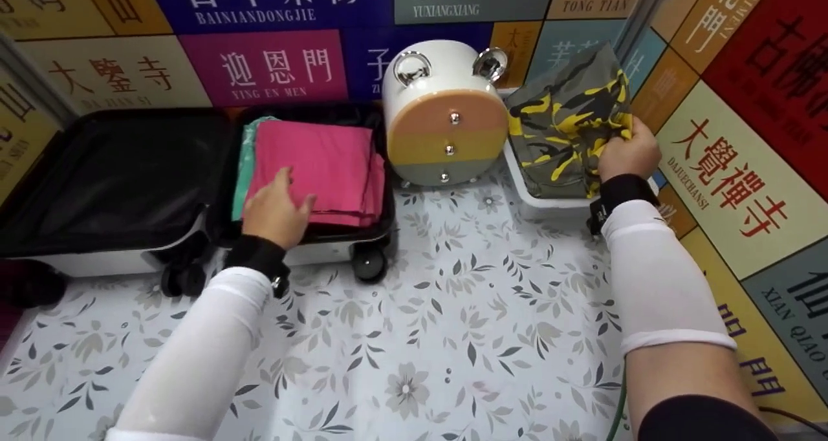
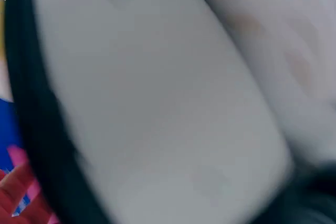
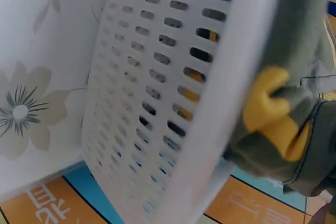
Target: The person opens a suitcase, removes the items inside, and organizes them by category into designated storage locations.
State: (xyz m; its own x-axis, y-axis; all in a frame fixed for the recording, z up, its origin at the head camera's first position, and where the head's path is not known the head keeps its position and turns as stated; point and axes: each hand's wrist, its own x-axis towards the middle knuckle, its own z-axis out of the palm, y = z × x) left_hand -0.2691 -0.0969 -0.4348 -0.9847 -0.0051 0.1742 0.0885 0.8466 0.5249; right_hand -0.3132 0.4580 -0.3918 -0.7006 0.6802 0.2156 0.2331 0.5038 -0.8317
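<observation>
Camouflage cloth (image 1: pixel 563 121) in grey, black and yellow is pinched by my right hand (image 1: pixel 631 151), its top raised and its lower part in the white basket (image 1: pixel 550 206). The right wrist view shows the slotted basket side (image 3: pixel 157 61) with the cloth (image 3: pixel 273 114) at its rim. Over the near left part of the folded pink cloth (image 1: pixel 323 163) is my left hand (image 1: pixel 277 209), fingers spread and holding nothing; contact cannot be told. Green cloth (image 1: pixel 248 156) shows beside the pink one in the suitcase (image 1: pixel 310 255). Fingers (image 2: pixel 18 190) appear at the left wrist view's edge.
The suitcase's empty black half (image 1: pixel 129 169) lies at left. Between suitcase and basket stands a white rounded drawer cabinet (image 1: pixel 446 130) with silver ears. Lettered panels (image 1: pixel 278 66) rise behind and at right. A green cable (image 1: pixel 620 402) lies near the right arm.
</observation>
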